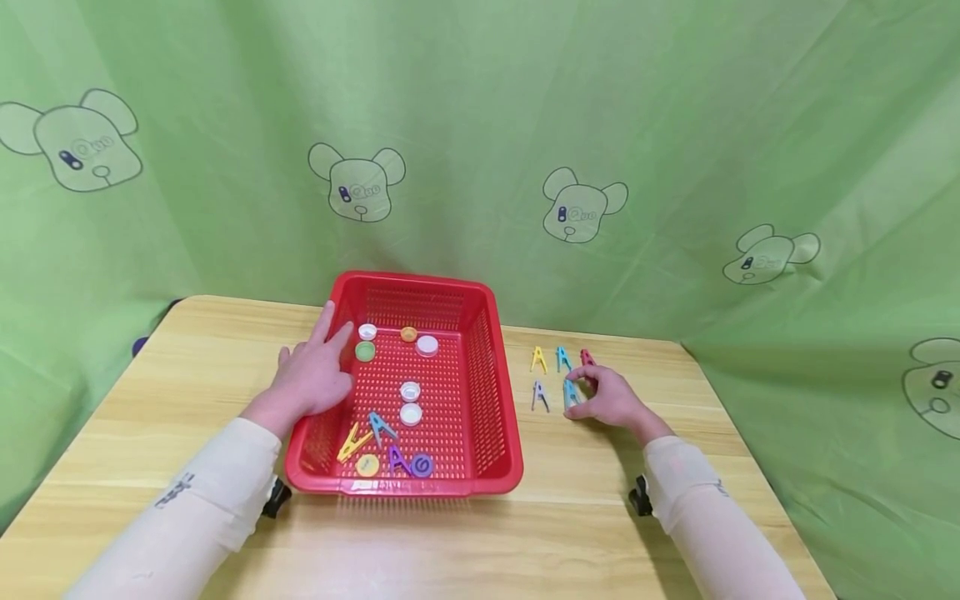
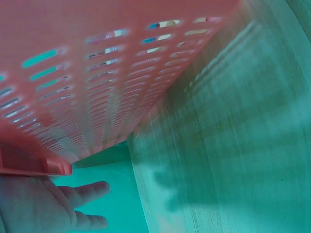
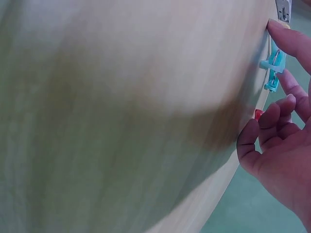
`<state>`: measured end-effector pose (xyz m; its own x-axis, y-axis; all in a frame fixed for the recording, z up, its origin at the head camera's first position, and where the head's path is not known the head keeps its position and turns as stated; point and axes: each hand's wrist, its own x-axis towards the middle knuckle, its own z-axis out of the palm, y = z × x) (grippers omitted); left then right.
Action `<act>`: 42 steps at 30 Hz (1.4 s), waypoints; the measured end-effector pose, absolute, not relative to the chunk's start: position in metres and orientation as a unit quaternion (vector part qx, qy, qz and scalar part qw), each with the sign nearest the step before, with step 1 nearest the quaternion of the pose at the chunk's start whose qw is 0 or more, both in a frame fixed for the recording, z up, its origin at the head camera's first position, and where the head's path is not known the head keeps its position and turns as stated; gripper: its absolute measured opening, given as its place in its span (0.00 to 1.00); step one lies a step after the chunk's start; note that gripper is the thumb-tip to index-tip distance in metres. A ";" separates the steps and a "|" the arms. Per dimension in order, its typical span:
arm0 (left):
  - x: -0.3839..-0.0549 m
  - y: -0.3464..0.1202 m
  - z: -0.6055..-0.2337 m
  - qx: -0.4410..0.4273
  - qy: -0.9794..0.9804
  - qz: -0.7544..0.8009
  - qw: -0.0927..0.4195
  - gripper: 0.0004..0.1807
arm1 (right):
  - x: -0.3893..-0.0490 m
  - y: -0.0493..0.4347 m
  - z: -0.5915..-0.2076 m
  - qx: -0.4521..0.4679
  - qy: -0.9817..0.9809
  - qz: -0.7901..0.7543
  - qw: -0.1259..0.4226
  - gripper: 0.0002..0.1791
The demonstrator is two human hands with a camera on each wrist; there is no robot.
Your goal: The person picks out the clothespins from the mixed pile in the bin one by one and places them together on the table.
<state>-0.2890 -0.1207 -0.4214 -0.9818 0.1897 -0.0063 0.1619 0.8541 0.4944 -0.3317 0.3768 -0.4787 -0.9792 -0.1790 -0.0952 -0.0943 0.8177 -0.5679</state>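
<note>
My left hand point(image 1: 311, 379) rests over the left rim of a red plastic basket point(image 1: 512, 454), its fingers straight. In the left wrist view, two fingers point(image 2: 90, 194) stick out beyond the basket's rim. To the right of the basket, my right hand point(image 1: 611, 398) holds a light blue clothespin point(image 1: 572, 393) at the tabletop between thumb and index finger. Its other fingers curl loosely in the right wrist view. Around it lie a grey clothespin point(image 1: 539, 395), a yellow clothespin point(image 1: 538, 359), a blue clothespin point(image 1: 562, 358) and a red clothespin point(image 1: 587, 357), partly hidden.
Inside the basket are several bottle caps, among them a green cap point(image 1: 365, 351) and a purple cap point(image 1: 422, 465). A yellow clothespin point(image 1: 354, 442), a blue clothespin point(image 1: 382, 426) and a purple clothespin point(image 1: 398, 458) lie there too. A green curtain point(image 1: 480, 125) hangs behind the wooden table point(image 1: 562, 533).
</note>
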 end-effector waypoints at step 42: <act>-0.290 -0.120 -0.419 0.089 0.959 0.265 0.041 0.44 | -0.324 0.300 -0.390 -0.236 0.929 -0.283 -0.017 0.33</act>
